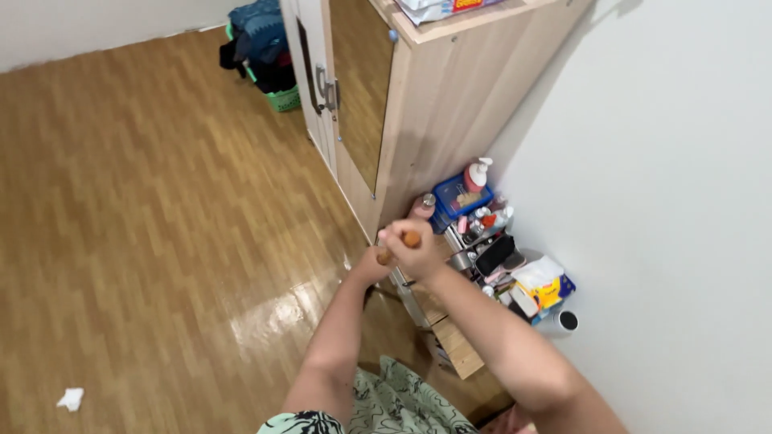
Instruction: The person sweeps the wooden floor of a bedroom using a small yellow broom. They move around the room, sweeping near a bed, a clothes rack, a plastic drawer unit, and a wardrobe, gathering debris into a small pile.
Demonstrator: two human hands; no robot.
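Wooden orange-brown rod-shaped handle [400, 245] | your right hand [414, 251] gripped it, fingers curled tight | your left hand [371, 264] mostly hidden beneath, fingers untellable | crumpled white tissue [71, 399] remained on floor.

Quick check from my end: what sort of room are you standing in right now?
Most likely a bedroom at home: a wooden wardrobe with a mirrored door stands on wood-pattern flooring, a laundry basket heaped with clothes sits beside it, and toiletries crowd a low shelf by the wall.
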